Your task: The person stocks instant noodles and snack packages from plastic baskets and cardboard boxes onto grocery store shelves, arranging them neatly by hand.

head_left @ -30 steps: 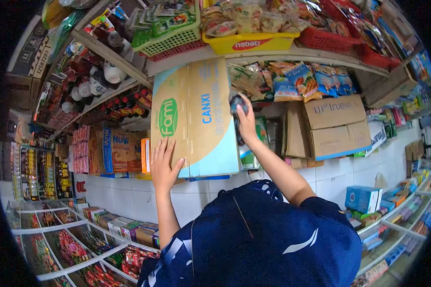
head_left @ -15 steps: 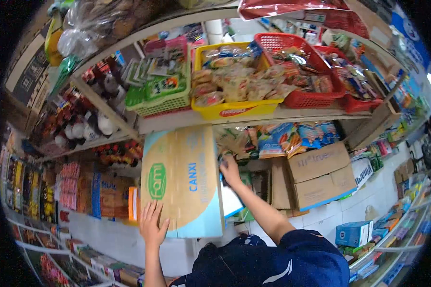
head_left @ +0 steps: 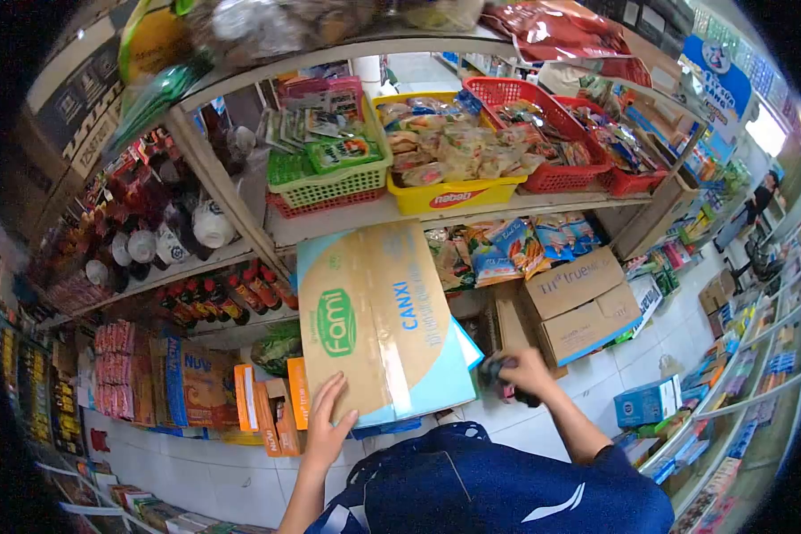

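A large cardboard box (head_left: 374, 320), marked Fami and Canxi in green and blue, stands tilted in front of the shelf. My left hand (head_left: 331, 423) rests on its lower left edge, fingers stretched out and apart. To the right of the box, my right hand (head_left: 529, 372) is closed around a small dark object (head_left: 500, 378); its kind I cannot tell. The corner of a white and blue carton (head_left: 463, 343) pokes out from behind the Fami box, a short way from my right hand.
Baskets of packets, green (head_left: 334, 178), yellow (head_left: 458, 198) and red (head_left: 571, 175), stand on the shelf above. An open TH true milk box (head_left: 587, 307) is at the right, near a blue carton (head_left: 645, 403) on the floor. Orange cartons (head_left: 276, 418) stand left, beside a Nuvi box (head_left: 209, 378).
The top of my right hand's reach has dropped: it has left the box's right side and moved down and right with the dark object. The Fami box now leans more, and the view has shifted.
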Demonstrator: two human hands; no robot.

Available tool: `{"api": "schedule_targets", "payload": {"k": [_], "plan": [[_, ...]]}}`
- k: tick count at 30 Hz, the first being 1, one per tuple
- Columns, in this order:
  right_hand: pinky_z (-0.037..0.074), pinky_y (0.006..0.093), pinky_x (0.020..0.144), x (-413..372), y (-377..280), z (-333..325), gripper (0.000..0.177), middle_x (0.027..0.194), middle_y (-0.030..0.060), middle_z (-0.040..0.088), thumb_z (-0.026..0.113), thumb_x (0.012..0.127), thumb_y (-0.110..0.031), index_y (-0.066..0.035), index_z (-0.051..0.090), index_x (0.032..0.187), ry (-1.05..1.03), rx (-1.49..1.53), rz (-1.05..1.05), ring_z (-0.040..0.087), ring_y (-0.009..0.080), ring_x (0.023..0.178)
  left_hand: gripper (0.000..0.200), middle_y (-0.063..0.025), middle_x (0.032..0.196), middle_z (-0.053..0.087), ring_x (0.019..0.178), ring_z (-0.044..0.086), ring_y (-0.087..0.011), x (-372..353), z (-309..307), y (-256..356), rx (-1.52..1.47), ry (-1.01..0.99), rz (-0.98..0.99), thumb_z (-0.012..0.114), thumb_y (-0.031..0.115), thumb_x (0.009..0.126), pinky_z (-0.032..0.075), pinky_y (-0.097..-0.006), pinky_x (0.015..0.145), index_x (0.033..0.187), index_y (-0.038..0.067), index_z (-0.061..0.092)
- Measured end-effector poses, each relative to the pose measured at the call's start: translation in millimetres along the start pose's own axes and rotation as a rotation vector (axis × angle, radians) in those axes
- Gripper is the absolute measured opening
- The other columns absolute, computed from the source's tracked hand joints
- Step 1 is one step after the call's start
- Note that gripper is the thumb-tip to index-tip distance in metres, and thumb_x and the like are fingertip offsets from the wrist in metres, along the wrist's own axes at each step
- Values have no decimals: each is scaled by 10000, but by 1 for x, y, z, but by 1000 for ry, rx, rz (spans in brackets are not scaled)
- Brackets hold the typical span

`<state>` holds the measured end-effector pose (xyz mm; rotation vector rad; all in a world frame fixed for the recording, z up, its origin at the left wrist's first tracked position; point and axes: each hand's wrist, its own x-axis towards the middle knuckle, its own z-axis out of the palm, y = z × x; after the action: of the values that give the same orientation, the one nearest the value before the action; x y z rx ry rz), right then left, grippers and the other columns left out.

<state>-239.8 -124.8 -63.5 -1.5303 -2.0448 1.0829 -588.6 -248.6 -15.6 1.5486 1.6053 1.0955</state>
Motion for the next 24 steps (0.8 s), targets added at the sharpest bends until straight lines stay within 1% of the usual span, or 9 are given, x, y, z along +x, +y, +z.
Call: {"api": "schedule_targets", "payload": {"k": [4, 7, 9, 11, 12, 13, 16, 19, 24], "plan": [[441, 290, 753, 5, -92, -25, 301, 885, 76, 574, 579, 654, -58, -6, 554, 949, 328, 490, -76, 541, 157, 840, 652, -185, 1271, 407, 1224, 334, -298, -9, -1, -7, -355, 67, 44, 654, 243, 676, 230, -367, 1020, 1225, -15, 414], [405, 295, 821, 8, -186, 35, 378, 1011, 80, 510, 598, 678, -95, -33, 509, 1040, 301, 468, -366, 495, 161, 921, 923, -242, 1381, 186, 1283, 145, -418, -1, 6, 8, 63, 184, 509, 684, 420, 647, 138, -492, 1028, 1359, 110, 186], [355, 309, 892, 5, -231, 89, 477, 1080, 92, 456, 615, 717, -216, -46, 461, 1136, 6, 368, -501, 455, 204, 1001, 990, -274, 1380, 125, 1272, 114, -457, 4, 7, 5, 277, 377, 639, 707, 456, 619, 113, -523, 1023, 1368, 163, 128], [283, 324, 963, 2, -259, 144, 559, 1132, 130, 423, 592, 761, -289, -18, 400, 1210, -319, 872, -467, 389, 242, 1108, 944, -268, 1326, 218, 1236, 207, -449, -5, 7, -72, -98, 436, 611, 736, 454, 586, 156, -518, 1017, 1310, 143, 216], [232, 343, 996, 9, -269, 151, 618, 1214, 145, 376, 558, 771, -344, -13, 353, 1252, -438, 767, -537, 329, 252, 1176, 772, -215, 1229, 324, 1151, 332, -400, -1, -18, -45, 4, 715, 647, 742, 382, 609, 237, -499, 983, 1195, 114, 317], [181, 363, 1029, 21, -280, 159, 679, 1297, 161, 328, 525, 782, -398, -8, 307, 1294, -573, 668, -606, 269, 261, 1244, 630, -176, 1136, 387, 1069, 396, -348, -6, -28, -79, -132, 848, 560, 726, 288, 637, 304, -459, 939, 1109, 86, 360], [234, 373, 1011, 29, -285, 190, 526, 1270, 171, 377, 577, 787, -266, -23, 412, 1223, -330, 365, -730, 320, 288, 1220, 526, -79, 1086, 423, 1023, 417, -206, -13, -91, -71, -329, 899, 174, 622, 104, 679, 332, -332, 904, 1151, 52, 396], [272, 356, 985, 36, -268, 187, 427, 1247, 155, 406, 584, 775, -188, -47, 475, 1163, -152, 66, -590, 360, 289, 1190, 507, -80, 1106, 421, 976, 446, -173, -11, -120, -62, -942, 860, -54, 606, 121, 731, 362, -288, 871, 1181, 42, 386], [282, 397, 980, 31, -215, 171, 443, 1252, 194, 374, 598, 759, -180, -39, 467, 1158, 14, -259, -452, 339, 354, 1184, 672, -148, 1348, 283, 1273, 221, -242, -4, -34, -109, -651, 347, -96, 580, 254, 799, 149, -324, 1044, 1332, 26, 240]]}}
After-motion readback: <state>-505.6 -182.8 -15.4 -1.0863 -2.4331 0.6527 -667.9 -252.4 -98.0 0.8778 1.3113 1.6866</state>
